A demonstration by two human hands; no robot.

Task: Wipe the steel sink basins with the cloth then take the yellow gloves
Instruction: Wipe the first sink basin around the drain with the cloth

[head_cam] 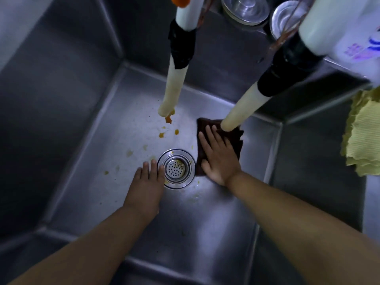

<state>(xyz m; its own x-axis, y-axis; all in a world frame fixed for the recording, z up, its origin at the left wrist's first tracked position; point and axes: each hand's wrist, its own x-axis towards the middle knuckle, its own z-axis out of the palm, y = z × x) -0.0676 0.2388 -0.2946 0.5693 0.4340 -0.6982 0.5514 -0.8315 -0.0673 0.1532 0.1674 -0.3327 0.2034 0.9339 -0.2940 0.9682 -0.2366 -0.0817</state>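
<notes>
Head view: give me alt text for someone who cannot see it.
The right hand presses a dark brown cloth flat on the floor of a steel sink basin, beside the drain strainer. The left hand rests flat left of the strainer; orange food bits lie under two hanging hoses.

Dark cloth [221,138] flat on basin [127,202] floor
</notes>
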